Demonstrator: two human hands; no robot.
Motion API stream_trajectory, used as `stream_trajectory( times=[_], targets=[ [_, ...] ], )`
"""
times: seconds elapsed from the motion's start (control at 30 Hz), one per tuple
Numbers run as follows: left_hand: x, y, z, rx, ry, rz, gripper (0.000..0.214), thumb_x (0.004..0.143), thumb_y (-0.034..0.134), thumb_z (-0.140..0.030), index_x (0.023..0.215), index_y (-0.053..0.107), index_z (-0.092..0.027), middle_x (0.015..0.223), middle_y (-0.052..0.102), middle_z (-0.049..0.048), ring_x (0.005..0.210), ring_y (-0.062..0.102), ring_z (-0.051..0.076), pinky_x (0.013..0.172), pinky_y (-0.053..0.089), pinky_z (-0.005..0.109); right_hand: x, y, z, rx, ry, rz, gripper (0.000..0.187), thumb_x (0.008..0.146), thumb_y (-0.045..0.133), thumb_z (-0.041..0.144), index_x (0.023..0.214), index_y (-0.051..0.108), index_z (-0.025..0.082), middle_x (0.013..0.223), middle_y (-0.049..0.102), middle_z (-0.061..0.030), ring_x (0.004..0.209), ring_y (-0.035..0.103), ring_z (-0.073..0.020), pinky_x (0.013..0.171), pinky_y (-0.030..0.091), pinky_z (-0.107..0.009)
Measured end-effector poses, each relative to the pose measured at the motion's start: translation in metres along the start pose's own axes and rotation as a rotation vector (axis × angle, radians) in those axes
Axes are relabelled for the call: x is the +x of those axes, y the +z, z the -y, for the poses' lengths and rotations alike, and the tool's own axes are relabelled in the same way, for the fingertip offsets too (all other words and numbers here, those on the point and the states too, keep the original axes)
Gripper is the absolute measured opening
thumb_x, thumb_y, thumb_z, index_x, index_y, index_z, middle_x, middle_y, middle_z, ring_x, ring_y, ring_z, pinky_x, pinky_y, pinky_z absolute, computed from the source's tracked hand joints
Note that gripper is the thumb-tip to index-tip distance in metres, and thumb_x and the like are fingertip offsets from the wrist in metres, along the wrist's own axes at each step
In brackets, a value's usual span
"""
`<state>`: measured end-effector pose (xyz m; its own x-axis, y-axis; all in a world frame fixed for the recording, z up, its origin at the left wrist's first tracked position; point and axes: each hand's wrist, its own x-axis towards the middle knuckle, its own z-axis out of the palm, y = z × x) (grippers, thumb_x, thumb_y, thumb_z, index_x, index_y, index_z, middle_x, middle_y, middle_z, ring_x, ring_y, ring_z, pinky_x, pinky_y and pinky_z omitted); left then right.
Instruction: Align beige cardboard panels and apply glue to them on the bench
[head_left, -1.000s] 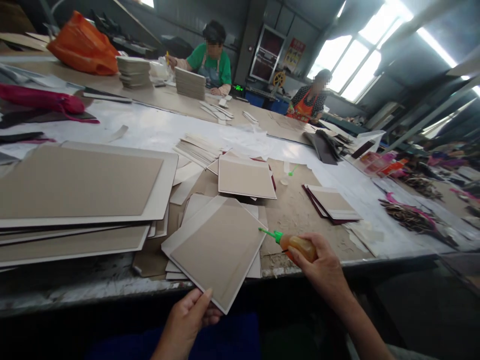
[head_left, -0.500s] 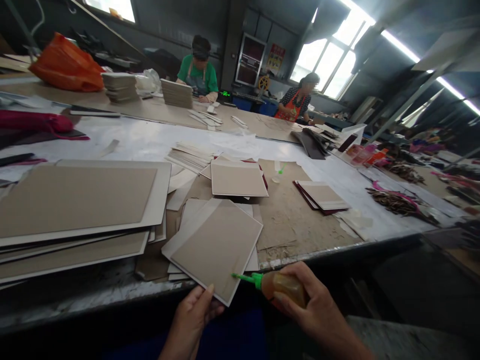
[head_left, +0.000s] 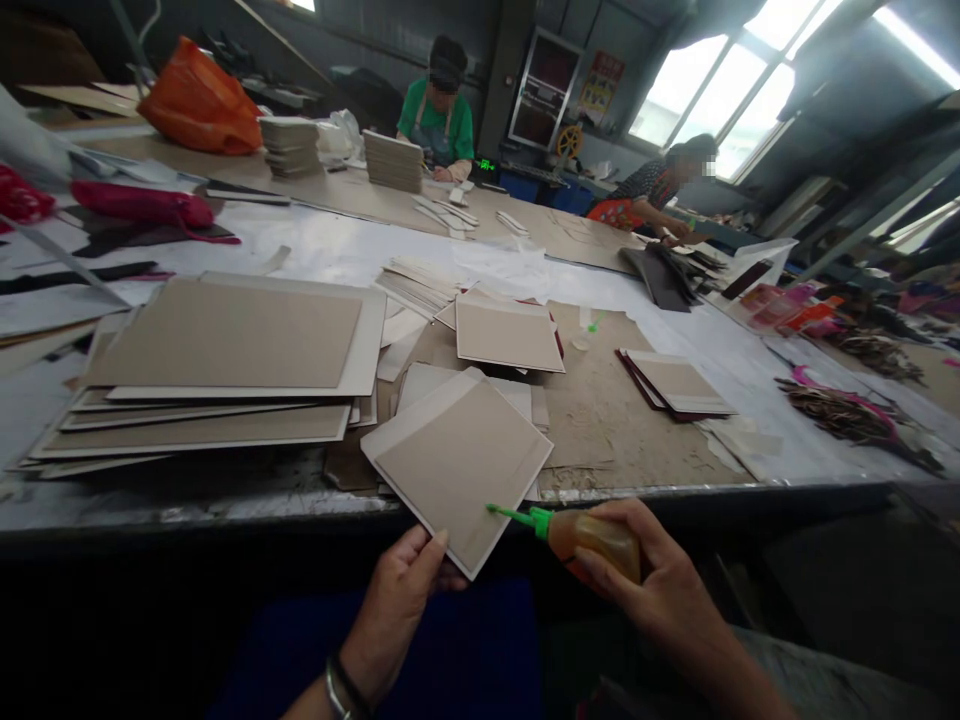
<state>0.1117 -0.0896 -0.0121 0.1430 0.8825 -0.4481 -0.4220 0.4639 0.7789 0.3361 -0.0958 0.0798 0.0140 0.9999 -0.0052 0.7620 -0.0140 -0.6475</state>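
Observation:
My left hand (head_left: 405, 590) pinches the near edge of a beige board panel (head_left: 465, 465) with a pale border, thumb on top and fingers beneath. The panel is turned cornerwise, its far part over a pile of similar sheets and its near corner past the table edge. In my right hand (head_left: 652, 570) is a squeeze bottle (head_left: 592, 540) of amber liquid, tipped sideways. Its green nozzle (head_left: 517, 515) points left, with the tip at the panel's surface near the right edge; I cannot tell whether it touches. Just beyond lies another bordered panel (head_left: 510, 335).
A stack of large panels (head_left: 240, 335) stands left on the table. Dark-red-backed panels (head_left: 675, 380) lie right, on brown paper (head_left: 592, 420). Strips (head_left: 840, 410) and pink containers (head_left: 780, 305) are farther right. Two co-workers (head_left: 439, 120) are across the table, near stacked boards (head_left: 394, 160) and an orange bag (head_left: 199, 100).
The view has swung left, so the scene sits farther right. The nozzle tip has shifted slightly up along the panel. The co-worker at right now leans forward, reaching to dark pieces.

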Motion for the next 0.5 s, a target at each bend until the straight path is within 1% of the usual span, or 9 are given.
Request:
stream_trajectory(
  times=[0.07,0.13,0.33,0.43,0.5],
  targets=[
    [0.000,0.002,-0.002,-0.004,0.003,-0.005,0.043,0.067,0.066,-0.045,0.094,0.063,-0.012,0.080,0.069,0.0085,0.065,0.062,0.017,0.058,0.050,0.027,-0.005,0.001,0.001,0.003,0.003,0.038,0.021,0.072,0.058,0.035,0.088,0.055,0.023,0.079,0.060,0.0007,0.067,0.059,-0.0161,0.060,0.048,-0.026],
    [-0.001,0.004,-0.004,-0.009,-0.002,-0.012,0.046,0.064,0.068,-0.046,0.093,0.064,-0.011,0.079,0.069,0.0085,0.064,0.062,0.018,0.057,0.050,0.027,-0.005,0.000,-0.001,-0.009,0.005,0.025,0.021,0.072,0.058,0.035,0.088,0.054,0.023,0.079,0.060,0.0005,0.067,0.058,-0.0163,0.059,0.048,-0.026],
    [-0.002,0.007,-0.006,0.009,-0.016,-0.038,0.051,0.057,0.071,-0.049,0.091,0.064,-0.012,0.080,0.069,0.0083,0.063,0.063,0.018,0.056,0.050,0.027,0.019,-0.004,-0.025,-0.104,-0.065,-0.199,0.025,0.072,0.057,0.039,0.090,0.053,0.021,0.088,0.058,-0.0032,0.079,0.056,-0.0199,0.072,0.045,-0.033],
    [-0.002,0.008,-0.005,0.002,-0.037,-0.050,0.058,0.052,0.074,-0.052,0.093,0.063,-0.011,0.081,0.070,0.0087,0.064,0.063,0.020,0.055,0.051,0.028,0.031,-0.005,-0.037,-0.133,-0.070,-0.264,0.027,0.074,0.057,0.039,0.092,0.052,0.020,0.092,0.056,-0.0045,0.083,0.054,-0.0202,0.076,0.043,-0.034],
    [-0.003,0.010,-0.006,-0.004,-0.041,-0.051,0.060,0.050,0.075,-0.053,0.091,0.063,-0.011,0.078,0.070,0.0083,0.063,0.063,0.020,0.055,0.051,0.028,0.037,-0.005,-0.042,-0.133,-0.062,-0.307,0.028,0.074,0.057,0.039,0.093,0.052,0.019,0.092,0.055,-0.0050,0.084,0.054,-0.0204,0.078,0.043,-0.035]
  ],
)
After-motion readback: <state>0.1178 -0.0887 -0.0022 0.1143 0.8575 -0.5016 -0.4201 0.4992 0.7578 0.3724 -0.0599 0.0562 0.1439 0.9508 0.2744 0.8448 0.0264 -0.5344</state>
